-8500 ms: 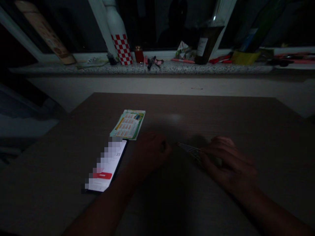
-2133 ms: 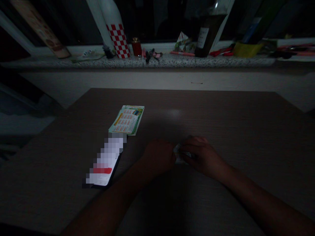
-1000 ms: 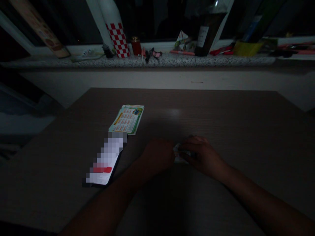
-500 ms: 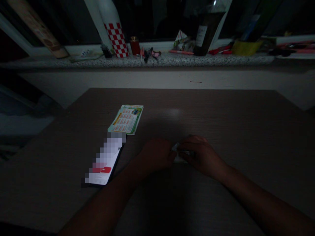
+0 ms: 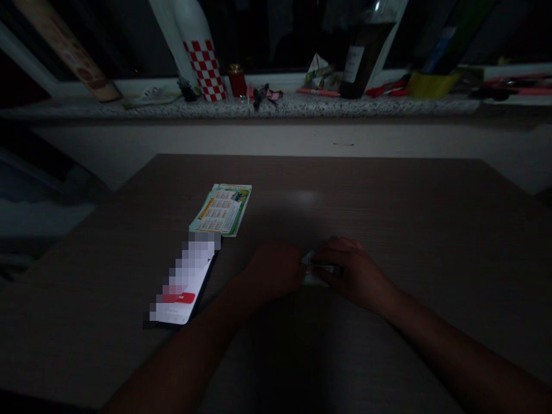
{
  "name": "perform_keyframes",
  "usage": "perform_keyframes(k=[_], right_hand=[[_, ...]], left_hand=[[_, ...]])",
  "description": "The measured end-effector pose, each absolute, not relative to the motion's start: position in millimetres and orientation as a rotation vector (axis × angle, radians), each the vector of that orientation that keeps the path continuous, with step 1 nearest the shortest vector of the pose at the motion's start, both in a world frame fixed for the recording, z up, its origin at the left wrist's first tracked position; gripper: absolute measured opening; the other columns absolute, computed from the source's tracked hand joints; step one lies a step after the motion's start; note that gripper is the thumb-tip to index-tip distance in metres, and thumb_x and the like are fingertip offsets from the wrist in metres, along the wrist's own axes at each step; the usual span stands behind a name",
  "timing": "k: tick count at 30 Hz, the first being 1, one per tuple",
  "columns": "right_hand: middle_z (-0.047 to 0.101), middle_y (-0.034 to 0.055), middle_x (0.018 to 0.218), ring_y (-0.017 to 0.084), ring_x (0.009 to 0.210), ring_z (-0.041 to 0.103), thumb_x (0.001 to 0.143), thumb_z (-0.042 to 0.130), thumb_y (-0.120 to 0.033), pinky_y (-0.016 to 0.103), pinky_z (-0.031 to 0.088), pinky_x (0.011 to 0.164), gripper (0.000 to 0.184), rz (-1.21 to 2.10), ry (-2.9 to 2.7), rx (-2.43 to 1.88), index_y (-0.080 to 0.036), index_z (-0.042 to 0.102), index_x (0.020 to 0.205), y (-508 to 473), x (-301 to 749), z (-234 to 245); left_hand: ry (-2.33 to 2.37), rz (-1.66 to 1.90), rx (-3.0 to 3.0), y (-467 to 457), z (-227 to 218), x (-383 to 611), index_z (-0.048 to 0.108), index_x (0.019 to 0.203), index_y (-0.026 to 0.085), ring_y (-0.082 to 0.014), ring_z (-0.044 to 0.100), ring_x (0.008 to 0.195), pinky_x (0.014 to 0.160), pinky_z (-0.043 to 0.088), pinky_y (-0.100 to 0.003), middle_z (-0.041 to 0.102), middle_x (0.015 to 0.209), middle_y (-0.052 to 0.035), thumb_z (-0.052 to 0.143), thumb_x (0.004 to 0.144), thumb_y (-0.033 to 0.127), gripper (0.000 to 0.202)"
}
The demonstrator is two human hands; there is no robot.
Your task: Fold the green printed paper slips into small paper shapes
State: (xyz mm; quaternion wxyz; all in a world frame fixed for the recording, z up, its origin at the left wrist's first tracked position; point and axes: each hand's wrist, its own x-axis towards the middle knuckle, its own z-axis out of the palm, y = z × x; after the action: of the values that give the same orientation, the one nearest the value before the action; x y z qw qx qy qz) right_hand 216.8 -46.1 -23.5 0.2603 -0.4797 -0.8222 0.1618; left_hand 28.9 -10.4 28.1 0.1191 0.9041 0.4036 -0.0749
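Note:
A small printed paper (image 5: 316,279), pale and partly folded, lies low on the table between my two hands. My left hand (image 5: 278,267) is closed at its left edge, back of the hand up, with most of its fingers hidden. My right hand (image 5: 352,267) pinches the paper's right part, its thumb below and fingers bent over the top. Much of the paper is covered by the fingers. To the left rests a stack of printed calendar cards (image 5: 224,210), green and white with red numbers.
A phone (image 5: 181,307) with a lit, partly blurred screen lies left of my left forearm on the brown table (image 5: 388,195). Behind, a stone windowsill (image 5: 302,106) carries a red-and-white checkered bottle (image 5: 206,69), a dark bottle (image 5: 360,63) and a yellow container (image 5: 431,84). The light is dim.
My left fingers have shifted slightly at the paper's edge, so a bit more of the paper shows between my hands. Other things have stayed in place.

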Motion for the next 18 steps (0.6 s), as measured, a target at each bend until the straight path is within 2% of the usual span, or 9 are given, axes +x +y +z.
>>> perform_keyframes(k=[7,18], right_hand=[[0.071,0.0020,0.093,0.021,0.089,0.061,0.083,0.067,-0.026,0.038,0.041,0.084,0.017,0.456,-2.251,-1.300,-0.027,0.069,0.099,-43,219,-22],[0.072,0.0036,0.103,0.019,0.095,0.063,0.083,0.059,-0.008,0.036,0.046,0.088,0.034,0.662,-2.330,-1.092,-0.026,0.066,0.111,-39,238,-10]], left_hand=[[1.174,-0.225,2.628,-9,27,30,0.069,0.088,0.012,-0.0275,0.068,0.078,0.070,0.052,-0.038,0.071,0.087,-0.0136,0.044,0.090,0.028,0.030],[1.183,-0.205,2.624,-9,26,27,0.069,0.089,0.013,-0.0259,0.067,0.076,0.067,0.050,-0.034,0.071,0.086,-0.0128,0.045,0.088,0.029,0.029]])
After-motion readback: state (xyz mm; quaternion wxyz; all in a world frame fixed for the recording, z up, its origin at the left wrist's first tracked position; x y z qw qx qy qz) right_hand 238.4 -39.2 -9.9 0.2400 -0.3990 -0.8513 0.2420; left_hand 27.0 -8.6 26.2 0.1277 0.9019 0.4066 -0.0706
